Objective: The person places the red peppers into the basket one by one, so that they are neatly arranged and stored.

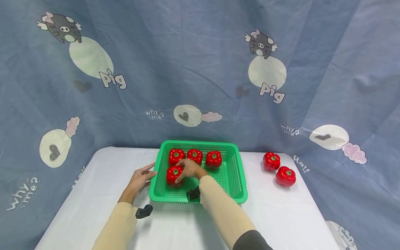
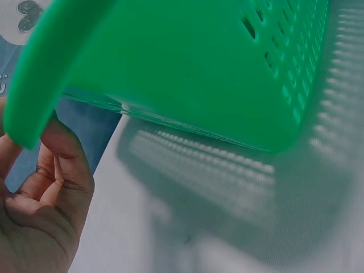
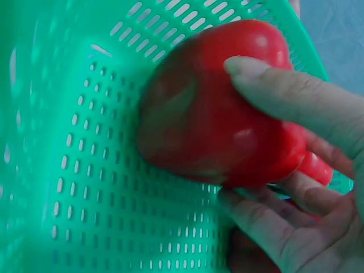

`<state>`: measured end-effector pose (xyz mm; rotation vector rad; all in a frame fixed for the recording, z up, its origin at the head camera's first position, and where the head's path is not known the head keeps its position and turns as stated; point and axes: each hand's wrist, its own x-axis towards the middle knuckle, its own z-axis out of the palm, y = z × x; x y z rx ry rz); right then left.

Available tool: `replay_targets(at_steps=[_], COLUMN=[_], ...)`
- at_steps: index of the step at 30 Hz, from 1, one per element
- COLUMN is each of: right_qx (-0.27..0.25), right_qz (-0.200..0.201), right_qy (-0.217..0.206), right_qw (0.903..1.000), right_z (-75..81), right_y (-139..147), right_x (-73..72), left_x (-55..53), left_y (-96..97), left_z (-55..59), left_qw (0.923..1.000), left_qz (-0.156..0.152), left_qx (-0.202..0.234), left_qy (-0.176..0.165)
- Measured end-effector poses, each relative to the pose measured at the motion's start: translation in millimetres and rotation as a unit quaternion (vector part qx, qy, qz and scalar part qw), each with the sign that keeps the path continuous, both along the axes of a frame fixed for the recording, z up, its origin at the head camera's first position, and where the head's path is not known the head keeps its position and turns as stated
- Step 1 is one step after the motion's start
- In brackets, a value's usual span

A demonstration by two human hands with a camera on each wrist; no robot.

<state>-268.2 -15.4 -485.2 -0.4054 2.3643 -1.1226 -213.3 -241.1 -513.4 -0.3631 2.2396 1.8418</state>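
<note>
A green plastic basket [image 1: 239, 173] stands on the white table, with several red bell peppers inside. My right hand [image 1: 189, 169] reaches into its left part and grips the front-left bell pepper [image 1: 173, 175]. In the right wrist view the thumb lies across that bell pepper [image 3: 210, 114], fingers on its other side, above the slotted basket floor. At the basket's left side, my left hand [image 1: 139, 181] holds the rim; in the left wrist view its fingers [image 2: 68, 153] bend around the rim's edge, their tips partly hidden. Behind the gripped pepper sit a back-left pepper [image 1: 176, 157], a middle one [image 1: 195, 156] and another [image 1: 214, 159].
Two more red bell peppers, one farther back [image 1: 271, 161] and one nearer [image 1: 285, 176], lie on the white table [image 1: 265, 215] to the right of the basket. A blue printed cloth [image 1: 200, 69] hangs behind the table.
</note>
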Motion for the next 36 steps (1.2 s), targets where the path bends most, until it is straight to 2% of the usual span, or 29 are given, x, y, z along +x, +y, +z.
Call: replay_targets(at_steps=[5,15,26,30,36], right_qx=[0.014,0.042,0.019,0.013,-0.02], right_qz=[-0.006,-0.001,0.011,0.019,0.024], right_qy=[-0.005,0.021,0.007,0.014,0.008], right_qw=[0.9999,0.9989,0.9997,0.9996,0.9995], right_z=[-0.5,1.1,3.1,2.2,5.2], right_y=[-3,-7,-4,0,11], right_x=[0.9,1.3,0.1,-0.3,0.1], left_x=[-0.2,-1.7,-1.2,-1.4,-1.6], left_y=[0.3,1.4,2.3,3.2,1.1], left_z=[0.6,0.6,1.3,-0.1,-1.3], left_qw=[1.0,1.0,0.9999,1.0,1.0], left_qz=[0.0,-0.003,-0.009,-0.009,-0.005], left_qx=[-0.002,-0.007,-0.006,0.002,0.006], left_qy=[-0.002,-0.002,0.0,0.0,0.001])
